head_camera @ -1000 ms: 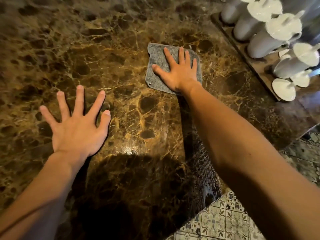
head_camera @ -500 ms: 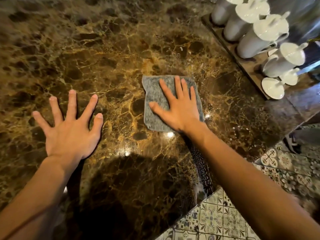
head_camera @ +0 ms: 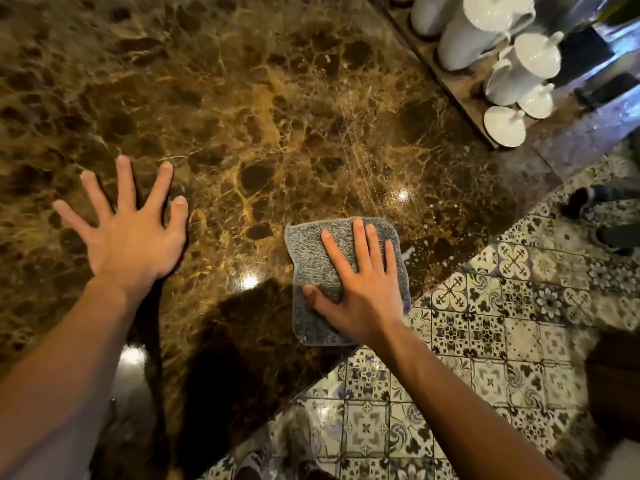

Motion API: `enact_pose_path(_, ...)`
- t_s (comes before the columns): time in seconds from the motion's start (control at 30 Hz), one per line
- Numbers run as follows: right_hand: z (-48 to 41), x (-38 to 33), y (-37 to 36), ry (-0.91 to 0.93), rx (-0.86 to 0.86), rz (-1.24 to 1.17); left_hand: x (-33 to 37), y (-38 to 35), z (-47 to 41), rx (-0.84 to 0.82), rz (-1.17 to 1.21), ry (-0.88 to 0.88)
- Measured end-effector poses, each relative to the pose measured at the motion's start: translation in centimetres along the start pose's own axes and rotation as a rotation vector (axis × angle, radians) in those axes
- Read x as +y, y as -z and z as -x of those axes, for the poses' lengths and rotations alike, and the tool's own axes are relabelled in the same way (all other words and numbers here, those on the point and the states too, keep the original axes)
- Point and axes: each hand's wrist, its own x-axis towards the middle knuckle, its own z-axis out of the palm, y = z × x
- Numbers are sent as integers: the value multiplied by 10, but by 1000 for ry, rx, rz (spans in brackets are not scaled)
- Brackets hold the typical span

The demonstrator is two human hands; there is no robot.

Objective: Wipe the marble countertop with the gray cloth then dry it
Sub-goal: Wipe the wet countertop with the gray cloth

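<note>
Both hands spread flat: right hand (head_camera: 360,289) presses gray cloth (head_camera: 311,251); left hand (head_camera: 133,237) on marble countertop (head_camera: 277,116).

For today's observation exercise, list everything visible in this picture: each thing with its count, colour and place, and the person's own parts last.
brown veined marble countertop: one, fills left and centre.
gray square cloth: one, flat near the counter's front edge.
white ceramic jugs: several, exact count unclear, top right.
brown wooden tray: one, under the jugs.
blue-and-white patterned floor tiles: many, lower right.
dark shoes: two, right edge, on the tiles.
left hand: fingers spread, flat on bare marble.
right hand: flat, pressing the cloth.
</note>
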Motion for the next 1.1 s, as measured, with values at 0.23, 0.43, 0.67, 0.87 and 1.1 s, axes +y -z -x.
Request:
enact_pose_path(0.23,-16,3,8,-19,-33,-4,1,4,1,-12,16,3)
enact_pose_path(0.43,-131,16,32,-50,-66,-15,4,3,0,-25,-15,44)
enact_pose_path(0.67,-267,24,57,-51,-24,-11,3,2,0,-16,-25,48)
enact_pose_path(0.87,-324,26,69,-70,-19,6,3,1,-1,-13,-46,50)
enact_pose_path(1.1,-282,27,60,-70,25,-40,1,-3,-1,4,-32,49)
